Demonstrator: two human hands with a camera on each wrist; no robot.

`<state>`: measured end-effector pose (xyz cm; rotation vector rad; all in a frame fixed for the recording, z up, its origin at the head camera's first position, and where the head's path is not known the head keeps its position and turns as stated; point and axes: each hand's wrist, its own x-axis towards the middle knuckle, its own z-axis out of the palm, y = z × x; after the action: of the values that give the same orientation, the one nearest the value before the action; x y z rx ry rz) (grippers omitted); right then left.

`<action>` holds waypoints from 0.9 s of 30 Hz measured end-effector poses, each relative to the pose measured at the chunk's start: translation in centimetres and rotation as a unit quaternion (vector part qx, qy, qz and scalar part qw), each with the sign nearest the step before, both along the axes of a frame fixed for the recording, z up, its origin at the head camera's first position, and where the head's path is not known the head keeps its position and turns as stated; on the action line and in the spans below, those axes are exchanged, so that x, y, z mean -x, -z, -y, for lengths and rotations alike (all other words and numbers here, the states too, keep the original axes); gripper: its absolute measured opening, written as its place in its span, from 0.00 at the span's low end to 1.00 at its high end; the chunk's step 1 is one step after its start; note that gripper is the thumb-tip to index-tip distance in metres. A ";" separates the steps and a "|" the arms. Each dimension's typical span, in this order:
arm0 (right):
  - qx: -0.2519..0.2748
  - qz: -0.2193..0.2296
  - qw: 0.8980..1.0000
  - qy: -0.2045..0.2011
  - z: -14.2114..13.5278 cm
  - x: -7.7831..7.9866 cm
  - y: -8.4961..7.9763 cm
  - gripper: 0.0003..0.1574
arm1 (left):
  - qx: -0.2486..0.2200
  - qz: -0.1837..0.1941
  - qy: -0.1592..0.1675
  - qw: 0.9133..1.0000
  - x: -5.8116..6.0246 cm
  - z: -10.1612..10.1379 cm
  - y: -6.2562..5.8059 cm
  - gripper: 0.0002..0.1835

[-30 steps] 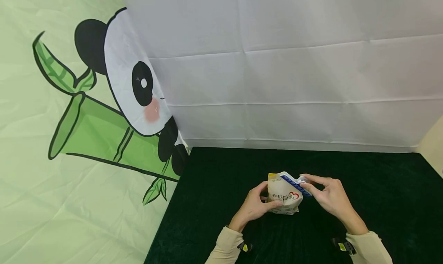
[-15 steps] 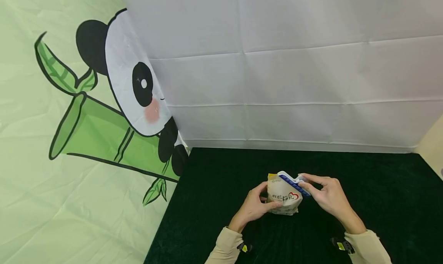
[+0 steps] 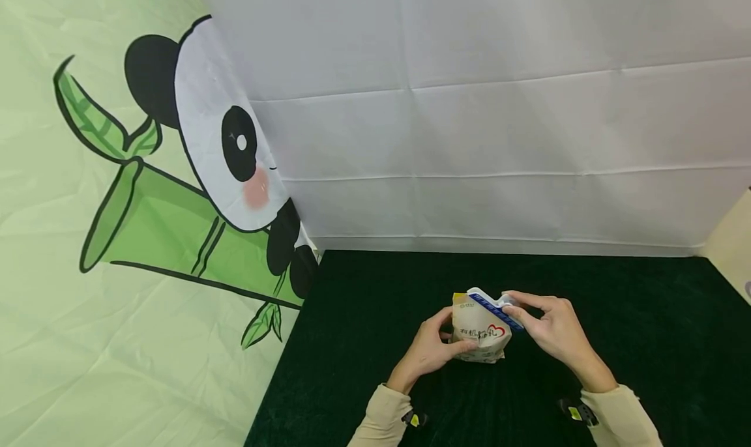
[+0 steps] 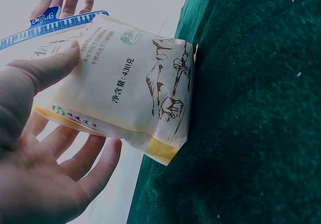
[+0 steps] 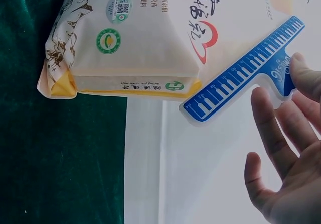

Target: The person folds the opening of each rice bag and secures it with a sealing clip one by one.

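Note:
A cream paper-like bag (image 3: 476,326) with dark lettering, a red heart and yellow edges stands on the dark green cloth. My left hand (image 3: 429,350) grips its left side, thumb over the front and fingers along the other side in the left wrist view. Slanting across the bag's upper right corner is a blue-and-white clip (image 3: 494,311) printed with piano keys. My right hand (image 3: 556,330) pinches the clip's handle between thumb and fingers; in the right wrist view the little finger (image 5: 254,176) stands off it. Whether the clip is fastened on the bag, I cannot tell.
Dark green cloth (image 3: 364,303) covers the table. Behind it hangs a white sheet (image 3: 499,128). A pale green sheet with a printed panda (image 3: 211,128) hangs on the left, and a cream surface (image 3: 730,251) borders the right edge.
The clip and my right hand have shifted slightly left and up relative to the bag. My left hand keeps the same grip on the bag.

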<state>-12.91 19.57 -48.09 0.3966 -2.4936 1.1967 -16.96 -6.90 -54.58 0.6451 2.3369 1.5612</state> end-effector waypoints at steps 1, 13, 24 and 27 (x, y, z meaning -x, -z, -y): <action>0.000 0.001 1.000 0.000 0.0 0.0 0.0 0.16 | 0.000 0.000 0.000 1.000 0.0 0.0 0.0 0.33; -0.005 -0.008 1.000 0.004 0.3 0.2 -0.1 0.16 | -0.002 0.003 -0.001 1.000 0.0 0.0 -0.1 0.33; -0.009 0.014 1.000 0.026 0.2 0.2 0.0 0.17 | 0.001 0.001 0.000 1.000 0.0 -0.1 -0.1 0.33; 0.004 0.026 0.999 0.027 0.3 0.3 0.3 0.18 | 0.000 0.000 0.000 1.000 0.0 -0.1 -0.1 0.33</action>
<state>-13.19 19.29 -48.35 0.2964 -2.5263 1.2102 -16.99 -6.76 -54.45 0.6440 2.3372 1.5609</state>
